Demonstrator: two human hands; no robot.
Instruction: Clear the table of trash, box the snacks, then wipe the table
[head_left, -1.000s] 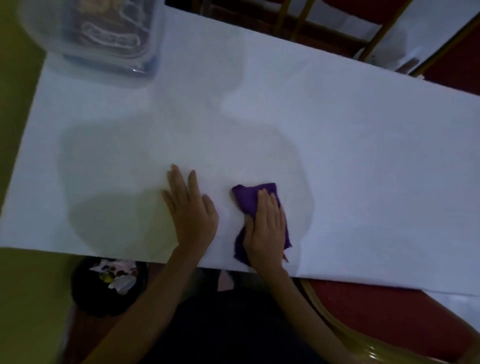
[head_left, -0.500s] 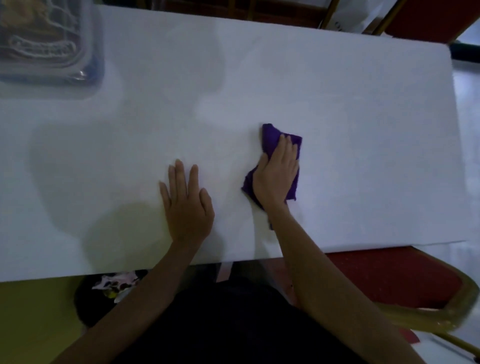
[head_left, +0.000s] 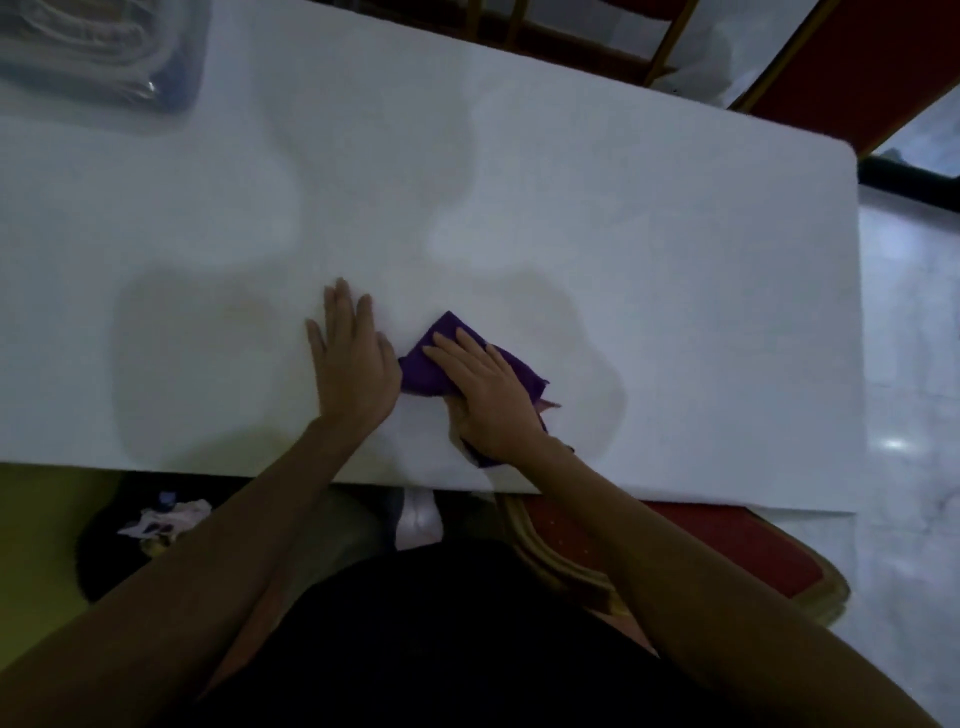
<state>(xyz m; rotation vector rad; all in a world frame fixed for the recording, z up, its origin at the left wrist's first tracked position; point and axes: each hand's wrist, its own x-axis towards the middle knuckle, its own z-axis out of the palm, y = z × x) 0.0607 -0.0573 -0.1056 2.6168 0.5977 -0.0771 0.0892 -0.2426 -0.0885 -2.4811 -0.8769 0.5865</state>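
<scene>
A purple cloth (head_left: 426, 366) lies crumpled on the white table (head_left: 649, 270) near its front edge. My right hand (head_left: 491, 395) presses flat on top of the cloth, fingers pointing up and left. My left hand (head_left: 350, 358) rests palm down on the bare table right beside it, its thumb side almost touching the cloth. A clear plastic box (head_left: 93, 57) holding snack packets stands at the far left corner of the table.
Under the table's front edge at the left stands a black bin (head_left: 124, 540) with crumpled wrappers in it. A red chair with a gold frame (head_left: 717, 551) is at my right. More red chairs (head_left: 857, 67) stand beyond the far edge.
My right hand has slid the purple cloth back towards me and to the left, up against my left hand. The left hand stayed flat on the table.
</scene>
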